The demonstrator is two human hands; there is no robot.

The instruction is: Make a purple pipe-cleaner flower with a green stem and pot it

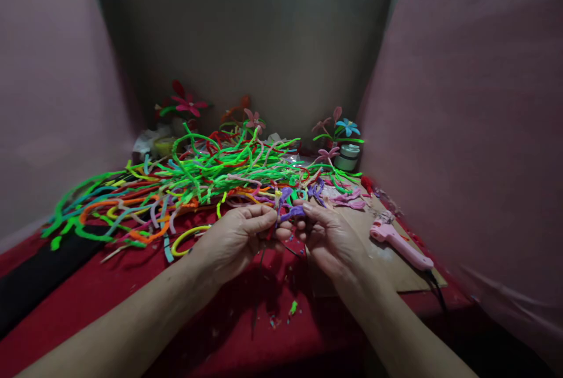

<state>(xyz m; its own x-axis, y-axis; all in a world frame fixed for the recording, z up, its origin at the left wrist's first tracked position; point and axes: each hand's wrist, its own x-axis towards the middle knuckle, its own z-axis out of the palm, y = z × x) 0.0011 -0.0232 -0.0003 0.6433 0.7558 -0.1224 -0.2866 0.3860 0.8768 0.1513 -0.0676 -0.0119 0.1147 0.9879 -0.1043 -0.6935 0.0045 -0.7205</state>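
Between my two hands is a purple pipe-cleaner flower [292, 213], its fuzzy petals partly hidden by fingers. My left hand [240, 237] pinches its left side between thumb and fingertips. On the opposite side, my right hand [328, 240] has thumb and fingers closed on a petal. Just beyond the fingers, more purple pipe-cleaner petals [316, 190] lie near the cardboard. A big tangled heap of pipe cleaners [211, 167], mostly green with red, orange, yellow and pink, spreads behind my hands.
A pink glue gun [402, 246] rests on a cardboard sheet [352, 222] at right, its black cord trailing forward. Pink petals [349, 199] lie on the cardboard. Finished flowers [347, 127] stand at the back near a small jar [347, 157]. Scraps dot the red cloth [211, 331].
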